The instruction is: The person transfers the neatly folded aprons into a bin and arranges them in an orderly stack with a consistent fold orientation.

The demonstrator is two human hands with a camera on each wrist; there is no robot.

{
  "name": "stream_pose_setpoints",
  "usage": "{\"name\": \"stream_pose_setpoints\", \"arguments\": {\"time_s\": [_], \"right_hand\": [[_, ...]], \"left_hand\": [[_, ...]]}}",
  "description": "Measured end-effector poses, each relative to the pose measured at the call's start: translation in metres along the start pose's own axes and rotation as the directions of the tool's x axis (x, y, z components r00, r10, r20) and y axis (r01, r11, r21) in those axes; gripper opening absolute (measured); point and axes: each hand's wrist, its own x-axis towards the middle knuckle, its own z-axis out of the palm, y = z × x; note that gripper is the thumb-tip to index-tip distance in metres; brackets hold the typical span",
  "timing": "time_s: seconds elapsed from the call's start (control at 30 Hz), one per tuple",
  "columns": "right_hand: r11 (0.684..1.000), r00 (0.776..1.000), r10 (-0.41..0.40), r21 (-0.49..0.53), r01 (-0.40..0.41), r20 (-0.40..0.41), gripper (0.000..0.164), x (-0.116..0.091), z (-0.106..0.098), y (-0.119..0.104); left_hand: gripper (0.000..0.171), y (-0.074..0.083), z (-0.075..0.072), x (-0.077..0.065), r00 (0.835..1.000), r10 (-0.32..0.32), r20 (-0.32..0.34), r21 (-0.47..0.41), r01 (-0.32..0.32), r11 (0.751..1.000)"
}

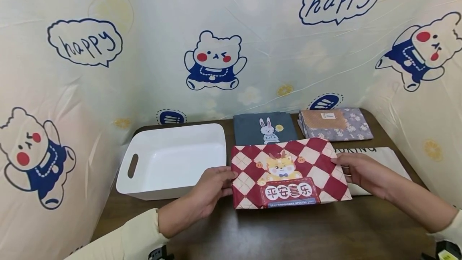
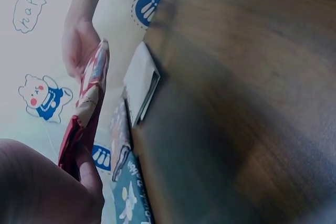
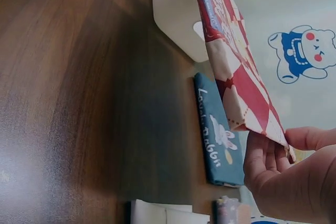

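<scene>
Currently, the folded red-and-cream checkered cloth (image 1: 286,167), printed with a cartoon dog and Chinese characters, is hovering above the table, its printed face turning upward and slightly tilting. The left hand (image 1: 213,191) is pinching its left end, and the right hand (image 1: 362,171) is gripping the opposite end, the thumb pressing against the fingers across the fabric. Just left of the cloth, a white plastic bin (image 1: 177,163) is standing upright, its bare inner floor and walls showing, with an oval handle slot piercing its left wall. Behind the cloth, a folded teal rabbit-print cloth (image 1: 249,129) is lying beside a folded gray floral cloth (image 1: 355,125) with a tan panel. Nearer the right hand, a folded off-white cloth (image 1: 388,163) with black lettering is resting on the dark wooden table (image 1: 274,236).
</scene>
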Motion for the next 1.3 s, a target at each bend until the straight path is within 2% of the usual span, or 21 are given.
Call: {"name": "stream_pose_setpoints", "arguments": {"time_s": [0.37, 0.7, 1.07, 1.3], "right_hand": [[0.997, 0.997, -0.073, 0.005, 0.073, 0.035, 0.055, -0.002, 0.003, -0.012], [0.997, 0.997, -0.073, -0.004, 0.073, 0.028, 0.066, 0.001, 0.012, -0.024], [0.995, 0.994, -0.098, -0.002, 0.098, 0.046, 0.065, 0.005, 0.021, -0.031], [0.993, 0.991, -0.12, 0.003, 0.12, 0.053, 0.063, 0.007, 0.026, -0.034]], "left_hand": [[0.044, 0.008, -0.007, 0.002, 0.997, 0.013, -0.076, 0.015, -0.012, 1.0], [0.043, 0.014, -0.018, 0.001, 0.995, 0.044, -0.093, 0.022, -0.042, 0.999], [0.043, 0.021, -0.03, -0.001, 0.994, 0.021, -0.11, 0.032, -0.017, 0.999], [0.044, 0.027, -0.036, -0.005, 0.992, 0.028, -0.122, 0.042, -0.023, 0.999]]}}
